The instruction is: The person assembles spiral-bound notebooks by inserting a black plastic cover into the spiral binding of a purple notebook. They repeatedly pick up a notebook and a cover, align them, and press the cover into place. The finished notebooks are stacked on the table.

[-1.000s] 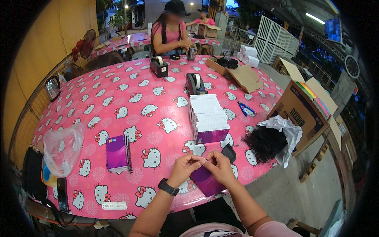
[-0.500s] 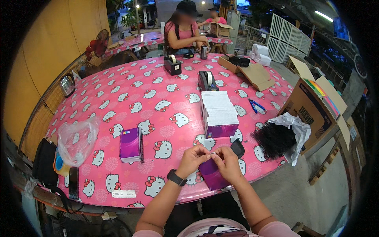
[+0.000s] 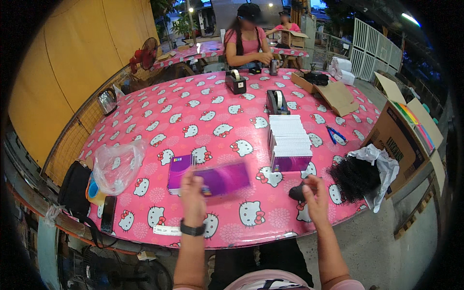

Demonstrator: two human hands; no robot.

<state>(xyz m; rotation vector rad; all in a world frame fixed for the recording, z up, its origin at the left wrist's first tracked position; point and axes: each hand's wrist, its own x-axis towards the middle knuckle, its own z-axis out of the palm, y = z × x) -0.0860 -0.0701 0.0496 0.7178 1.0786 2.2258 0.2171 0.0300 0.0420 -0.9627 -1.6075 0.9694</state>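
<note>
My left hand (image 3: 192, 186) grips a purple-covered notebook (image 3: 224, 179) by its left end; the notebook is blurred by motion. It is held just above the table, partly over a small stack of purple spiral notebooks (image 3: 180, 169). My right hand (image 3: 315, 195) has its thumb and fingers around a small dark object (image 3: 297, 192), whose kind I cannot make out. Beyond that hand stands a long row of white-paged notebooks (image 3: 290, 137), with a purple cover facing me. To its right lies a bundle of black wire coils (image 3: 353, 175) in white wrapping.
Two black tape dispensers (image 3: 277, 102) stand farther back. Blue pliers (image 3: 334, 134) lie at the right, near a large cardboard box (image 3: 394, 137). A clear plastic bag (image 3: 118, 166), a phone (image 3: 108, 213) and a black pouch (image 3: 75, 186) are at the left. Another person (image 3: 245, 41) works across the table.
My hands have parted. The left has carried the purple notebook leftward towards the small stack; the right has come down onto the small dark object. The view has shifted to the left.
</note>
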